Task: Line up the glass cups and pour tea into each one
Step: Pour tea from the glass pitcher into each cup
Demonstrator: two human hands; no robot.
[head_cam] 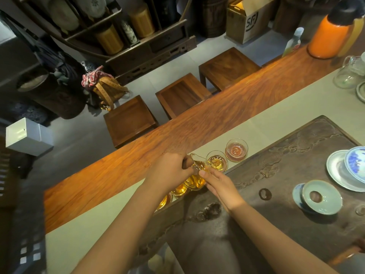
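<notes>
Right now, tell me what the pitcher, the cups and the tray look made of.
Pitcher: clear glass; amber tea shows through.
Cups, e.g. the end one: clear glass, glinting rims.
Tray: dark, matte, carved in relief; probably stone, possibly wood.

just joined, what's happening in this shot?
A person is pouring tea along a row of glass cups on the table runner. The left hand grips the glass pitcher, tilted over the second-to-last cup; the right hand steadies it with its fingertips. Nearer cups hold amber tea. The last cup looks unfilled.
</notes>
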